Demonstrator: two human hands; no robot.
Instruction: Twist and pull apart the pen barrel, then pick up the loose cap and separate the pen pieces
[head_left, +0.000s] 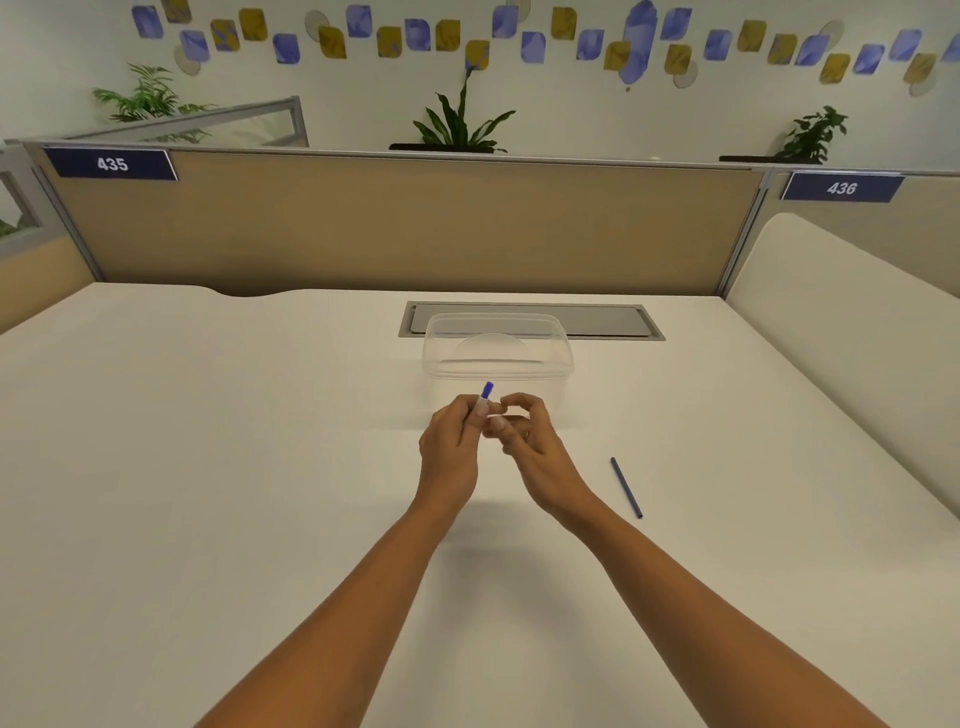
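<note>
At frame centre, the left hand (451, 447) pinches a clear pen barrel with a blue cap (486, 396), and the right hand (524, 436) grips its lower end. The thin blue refill (626, 487) lies apart at right on the white counter (208, 467), not yet inserted, before the clear plastic box (498, 353).

A blue cap (488, 389) is seen, a dark blue stick (626, 487), a clear box (498, 348), perhaps faintly frosted, on a white desk (208, 467).

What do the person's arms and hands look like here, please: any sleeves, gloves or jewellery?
Both forearms are bare as far as the frame shows, with no sleeves in view. The left hand and right hand wear no gloves, and no watch, bracelet or ring shows at wrists or fingers. No markings or cables are visible.
</note>
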